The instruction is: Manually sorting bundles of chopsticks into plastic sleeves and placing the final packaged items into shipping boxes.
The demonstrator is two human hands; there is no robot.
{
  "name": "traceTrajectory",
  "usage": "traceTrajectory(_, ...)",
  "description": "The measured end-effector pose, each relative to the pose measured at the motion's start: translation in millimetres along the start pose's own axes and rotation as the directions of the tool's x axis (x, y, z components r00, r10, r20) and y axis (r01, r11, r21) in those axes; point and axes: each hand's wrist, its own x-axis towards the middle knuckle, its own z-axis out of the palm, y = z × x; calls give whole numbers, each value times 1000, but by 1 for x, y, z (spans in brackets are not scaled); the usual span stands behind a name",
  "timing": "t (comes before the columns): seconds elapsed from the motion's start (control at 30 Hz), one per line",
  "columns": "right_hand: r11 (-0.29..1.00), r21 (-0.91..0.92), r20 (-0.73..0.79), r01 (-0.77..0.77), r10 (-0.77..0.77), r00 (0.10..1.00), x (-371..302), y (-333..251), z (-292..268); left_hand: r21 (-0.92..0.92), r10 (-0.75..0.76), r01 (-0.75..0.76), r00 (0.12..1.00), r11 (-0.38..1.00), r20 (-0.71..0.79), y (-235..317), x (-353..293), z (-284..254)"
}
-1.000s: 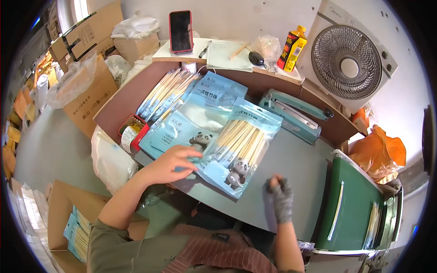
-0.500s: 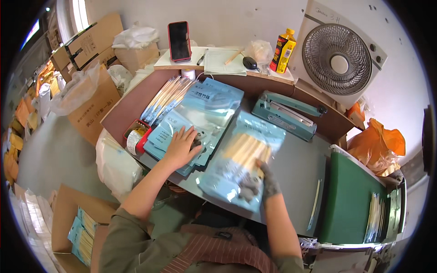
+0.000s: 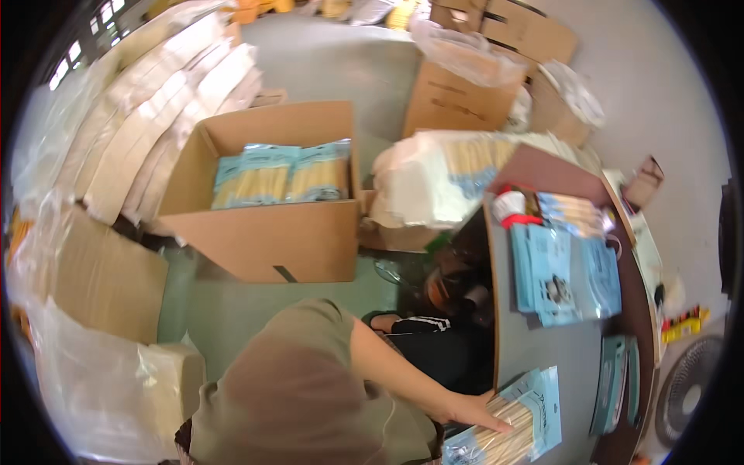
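My left hand [image 3: 474, 411] grips the edge of a clear and light-blue bag of chopsticks [image 3: 515, 430] at the near end of the grey desk [image 3: 542, 349]. The thumb lies over the bag; the other fingers are partly hidden. The bag's lower part runs to the bottom of the picture. My right hand is out of sight. Further along the desk lies a stack of flat light-blue bags [image 3: 562, 271]. Beyond it are paper-wrapped chopsticks [image 3: 572, 215] and a red-and-white roll [image 3: 511, 208]. A teal bag sealer [image 3: 612, 384] stands by the desk's right side.
An open cardboard box [image 3: 263, 240] holding several filled chopstick bags [image 3: 283, 174] stands on the floor to the left. Behind the desk is a white sack [image 3: 426, 178] with more chopsticks. Plastic-wrapped stacks [image 3: 155, 116] line the far left. A fan [image 3: 690, 391] is at right.
My view has swung left, bringing the open box to the middle. My left hand has left the flat stack and now holds the filled bag. My right hand has gone out of view.
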Motion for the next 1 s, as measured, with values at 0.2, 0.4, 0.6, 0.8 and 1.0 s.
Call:
traceTrajectory(0.2, 859, -460, 52, 225, -227, 973, 31, -19, 55, -11, 376, -394, 884, 919, -278, 3, -88, -39)
traceTrajectory(0.4, 894, -354, 603, 275, -7, 798, 55, -38, 258, 223, 562, -598, 470, 770, -680, 64, -255, -84)
traceTrajectory(0.6, 916, -392, 833, -89, 394, 388, 105, 41, 465, 273, 524, -601, 293, 751, -799, 66, -450, -165)
traceTrajectory(0.8, 915, -357, 832, -190, 404, 381, 133, 73, 461, -5, -9, -30, -140, 1000, -990, -27, -591, -275)
traceTrajectory(1.0, 952, -306, 651, -14, 221, 726, 164, -2, 318, -165, -154, 870, -104, 465, -983, -42, -546, -358)
